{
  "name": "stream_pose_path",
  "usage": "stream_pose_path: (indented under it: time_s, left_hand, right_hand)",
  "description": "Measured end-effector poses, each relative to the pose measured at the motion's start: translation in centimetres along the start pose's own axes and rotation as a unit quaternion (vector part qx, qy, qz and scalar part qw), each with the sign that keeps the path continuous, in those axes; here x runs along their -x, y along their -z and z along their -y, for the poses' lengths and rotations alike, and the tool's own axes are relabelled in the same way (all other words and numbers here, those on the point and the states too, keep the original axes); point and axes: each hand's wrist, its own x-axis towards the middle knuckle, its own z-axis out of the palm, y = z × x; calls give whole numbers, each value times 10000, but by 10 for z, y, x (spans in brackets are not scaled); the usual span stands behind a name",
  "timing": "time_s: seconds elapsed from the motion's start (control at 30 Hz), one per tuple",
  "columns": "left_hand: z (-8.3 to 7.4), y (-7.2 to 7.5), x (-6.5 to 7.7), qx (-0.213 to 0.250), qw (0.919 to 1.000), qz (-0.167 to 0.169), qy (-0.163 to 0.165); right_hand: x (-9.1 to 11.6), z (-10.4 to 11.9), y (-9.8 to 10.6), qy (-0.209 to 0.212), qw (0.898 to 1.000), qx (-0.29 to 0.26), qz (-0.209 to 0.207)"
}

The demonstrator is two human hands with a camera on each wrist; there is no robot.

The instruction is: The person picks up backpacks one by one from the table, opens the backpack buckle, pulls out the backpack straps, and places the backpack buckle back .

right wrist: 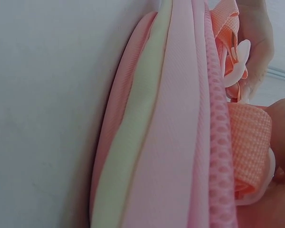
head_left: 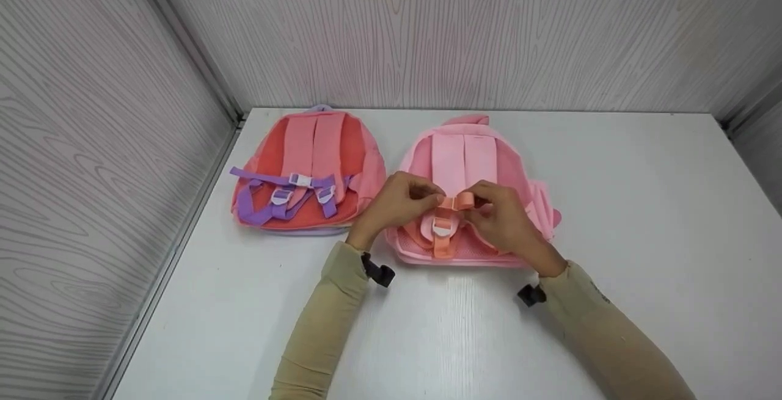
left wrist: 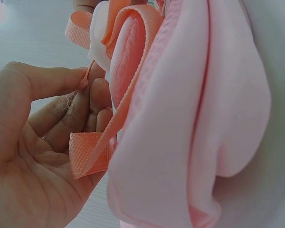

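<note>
A pink backpack [head_left: 449, 159] lies with its shoulder straps facing up. Between finger and thumb my left hand [head_left: 400, 201] pinches the frayed tip of an orange strap [left wrist: 87, 77]. My right hand [head_left: 504, 214] holds a looped part of the orange webbing [head_left: 465, 200], close to the left fingertips. Below them a white plastic buckle [head_left: 443, 229] sits on the backpack's strap. In the right wrist view, folded orange webbing [right wrist: 249, 142] runs along the mesh back panel, partly hiding the right fingers.
Left of the pink backpack lies a coral backpack [head_left: 269, 154] with purple straps [head_left: 259, 214] and a fastened white buckle [head_left: 300, 181]. Both rest on a white table [head_left: 641, 204]. Wood-grain panels [head_left: 427, 33] stand behind and at the sides.
</note>
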Motion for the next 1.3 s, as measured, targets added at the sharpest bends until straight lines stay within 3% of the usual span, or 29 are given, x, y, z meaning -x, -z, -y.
stream_pose_path:
  time_s: [1.03, 1.3]
  left_hand:
    - [-4, -11, -2, -2, 9999, -100, -28]
    - [-6, -16, -2, -23, 9999, -57, 161]
  right_hand:
    - [-1, -3, -4, 130, 9999, -58, -94]
    - [1, -5, -6, 97, 9999, -68, -34]
